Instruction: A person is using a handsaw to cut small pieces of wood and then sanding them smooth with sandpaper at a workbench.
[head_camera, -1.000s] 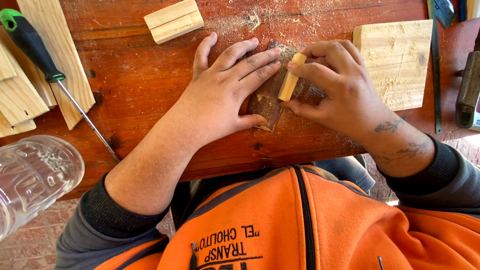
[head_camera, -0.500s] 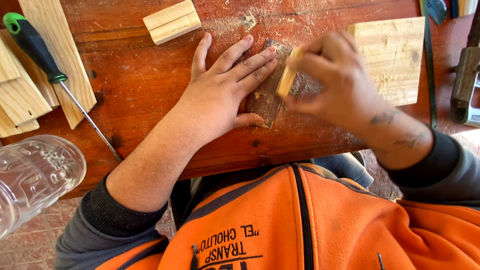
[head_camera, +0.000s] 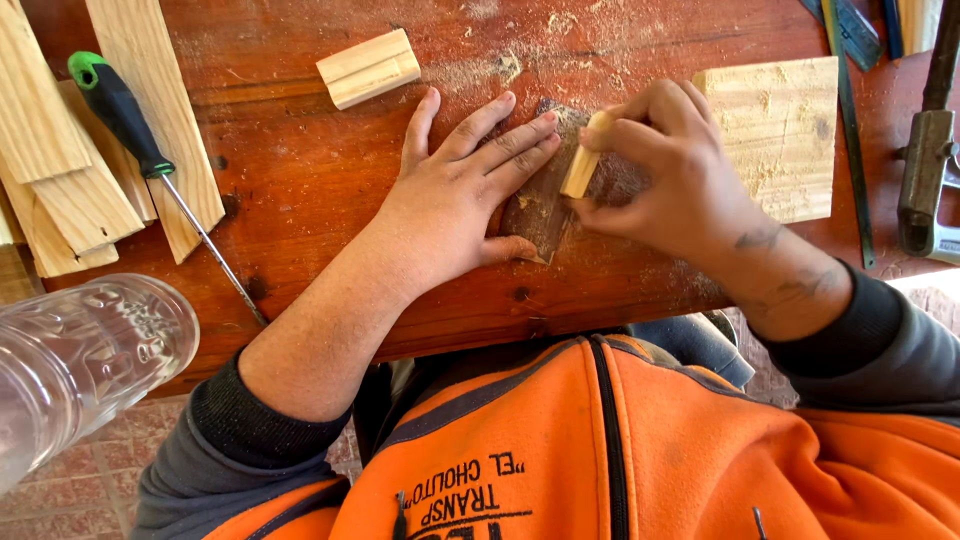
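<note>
Your right hand (head_camera: 680, 180) has its fingers (head_camera: 640, 135) pinched around a small pale wooden piece (head_camera: 582, 165), its long axis tilted steeply with the lower end pressed onto a dark sheet of sandpaper (head_camera: 535, 215). Just to its left, your left hand (head_camera: 455, 205) lies flat, fingers spread and grasping nothing, pinning that sheet to the red desk (head_camera: 300, 170) near its front edge. Farther out lie a square wood block (head_camera: 790, 130) to the right, a small grooved block (head_camera: 368, 68) above, and a green-handled screwdriver (head_camera: 125, 115) across wooden slats (head_camera: 60, 170) at left.
</note>
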